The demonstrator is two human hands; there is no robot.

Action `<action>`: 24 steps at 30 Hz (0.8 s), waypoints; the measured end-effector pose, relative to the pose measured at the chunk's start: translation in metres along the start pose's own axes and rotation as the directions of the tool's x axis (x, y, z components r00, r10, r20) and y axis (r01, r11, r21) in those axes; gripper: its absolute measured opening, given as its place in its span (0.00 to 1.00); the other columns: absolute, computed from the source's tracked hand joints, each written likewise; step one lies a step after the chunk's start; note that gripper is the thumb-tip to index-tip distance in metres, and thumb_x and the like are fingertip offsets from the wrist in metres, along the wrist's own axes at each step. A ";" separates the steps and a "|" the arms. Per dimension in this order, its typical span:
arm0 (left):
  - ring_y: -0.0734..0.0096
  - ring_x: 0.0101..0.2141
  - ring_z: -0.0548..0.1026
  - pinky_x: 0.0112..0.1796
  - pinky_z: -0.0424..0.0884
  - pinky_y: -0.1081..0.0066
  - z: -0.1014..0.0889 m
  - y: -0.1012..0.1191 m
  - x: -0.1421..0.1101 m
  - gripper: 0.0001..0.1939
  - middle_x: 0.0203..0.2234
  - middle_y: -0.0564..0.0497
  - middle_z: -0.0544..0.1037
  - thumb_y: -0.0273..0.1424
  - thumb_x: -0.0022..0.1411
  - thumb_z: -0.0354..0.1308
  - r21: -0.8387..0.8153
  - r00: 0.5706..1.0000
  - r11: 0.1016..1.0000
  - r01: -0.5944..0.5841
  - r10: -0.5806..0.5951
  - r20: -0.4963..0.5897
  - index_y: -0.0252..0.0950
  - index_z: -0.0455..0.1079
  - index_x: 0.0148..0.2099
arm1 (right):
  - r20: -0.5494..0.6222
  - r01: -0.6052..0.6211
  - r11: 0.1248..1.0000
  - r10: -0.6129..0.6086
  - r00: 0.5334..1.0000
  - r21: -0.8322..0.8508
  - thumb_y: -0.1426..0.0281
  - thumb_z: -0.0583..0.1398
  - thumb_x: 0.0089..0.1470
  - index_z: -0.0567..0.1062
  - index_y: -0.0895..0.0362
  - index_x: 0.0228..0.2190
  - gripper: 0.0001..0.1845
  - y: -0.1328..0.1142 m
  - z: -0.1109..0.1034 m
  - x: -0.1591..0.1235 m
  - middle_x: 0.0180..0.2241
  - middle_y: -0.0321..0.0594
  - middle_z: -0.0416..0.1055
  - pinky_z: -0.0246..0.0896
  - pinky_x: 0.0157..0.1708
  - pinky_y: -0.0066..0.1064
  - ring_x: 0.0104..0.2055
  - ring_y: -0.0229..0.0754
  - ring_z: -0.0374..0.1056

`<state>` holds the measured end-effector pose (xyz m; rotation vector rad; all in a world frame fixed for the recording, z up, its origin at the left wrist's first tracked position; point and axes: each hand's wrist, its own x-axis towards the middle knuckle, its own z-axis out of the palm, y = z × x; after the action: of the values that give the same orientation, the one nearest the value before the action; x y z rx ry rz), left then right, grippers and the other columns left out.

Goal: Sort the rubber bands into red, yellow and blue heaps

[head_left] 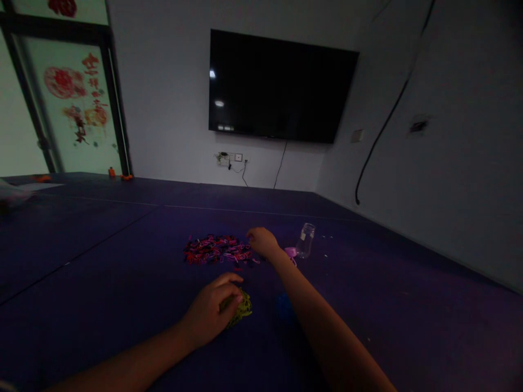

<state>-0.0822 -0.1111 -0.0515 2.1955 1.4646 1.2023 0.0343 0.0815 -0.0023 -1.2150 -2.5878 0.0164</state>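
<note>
A scattered pile of small pink, red and dark loops (214, 249) lies on the dark blue floor mat (102, 283). My right hand (262, 242) reaches to the pile's right edge, fingers curled down onto the loops. Nearer to me, my left hand (212, 313) rests curled over a small heap of yellow-green loops (244, 306), gripping them. A small blue heap (283, 305) lies just right of the yellow-green one, beside my right forearm.
A clear plastic jar (306, 239) stands right of the pile with a pink lid (291, 252) lying beside it. A dark wall screen (278, 87) hangs ahead, sockets and cables below it. A glass door (73, 109) with red decorations is at left.
</note>
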 end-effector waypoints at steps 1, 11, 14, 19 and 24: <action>0.67 0.41 0.73 0.42 0.69 0.66 0.000 0.000 0.000 0.10 0.44 0.47 0.73 0.30 0.63 0.49 0.001 1.000 1.000 0.000 0.000 0.001 0.37 0.71 0.34 | 0.002 0.004 1.000 -0.005 1.000 0.020 0.76 0.54 0.48 0.75 0.60 0.43 0.19 -0.001 -0.001 0.000 0.43 0.46 0.73 0.59 0.44 0.30 0.47 0.46 0.68; 0.66 0.41 0.73 0.43 0.69 0.65 0.005 -0.002 0.002 0.09 0.43 0.45 0.74 0.29 0.62 0.49 -0.014 1.000 1.000 -0.002 0.002 -0.023 0.36 0.70 0.33 | 0.020 0.148 0.987 -0.150 0.988 0.069 0.84 0.53 0.46 0.78 0.62 0.36 0.19 0.002 0.012 0.011 0.38 0.45 0.76 0.57 0.45 0.25 0.44 0.41 0.69; 0.65 0.42 0.73 0.44 0.69 0.64 0.007 -0.003 0.003 0.09 0.43 0.45 0.74 0.29 0.62 0.49 -0.024 1.000 1.000 -0.010 0.009 -0.029 0.37 0.70 0.33 | 0.053 0.152 0.988 -0.153 0.987 0.026 0.84 0.54 0.44 0.79 0.61 0.35 0.19 0.002 0.018 0.024 0.38 0.46 0.76 0.58 0.43 0.25 0.42 0.41 0.69; 0.65 0.40 0.73 0.42 0.70 0.66 0.008 -0.003 0.002 0.14 0.42 0.44 0.75 0.34 0.64 0.46 -0.036 0.999 0.999 -0.032 0.032 -0.013 0.36 0.70 0.33 | 0.117 0.182 0.983 -0.177 0.977 -0.029 0.83 0.54 0.46 0.79 0.62 0.36 0.18 -0.005 0.032 0.044 0.39 0.49 0.74 0.57 0.43 0.25 0.43 0.42 0.68; 0.66 0.38 0.73 0.40 0.69 0.68 0.009 -0.002 0.003 0.15 0.41 0.44 0.74 0.35 0.65 0.45 -0.045 1.000 0.999 -0.024 0.024 0.001 0.36 0.69 0.32 | 0.164 0.193 0.980 -0.183 0.969 -0.047 0.83 0.55 0.46 0.78 0.63 0.37 0.17 -0.006 0.042 0.051 0.40 0.49 0.74 0.59 0.39 0.25 0.42 0.43 0.69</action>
<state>-0.0764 -0.1060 -0.0565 2.1894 1.4006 1.2288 -0.0117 0.1205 -0.0292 -1.0211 -2.8528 -0.0074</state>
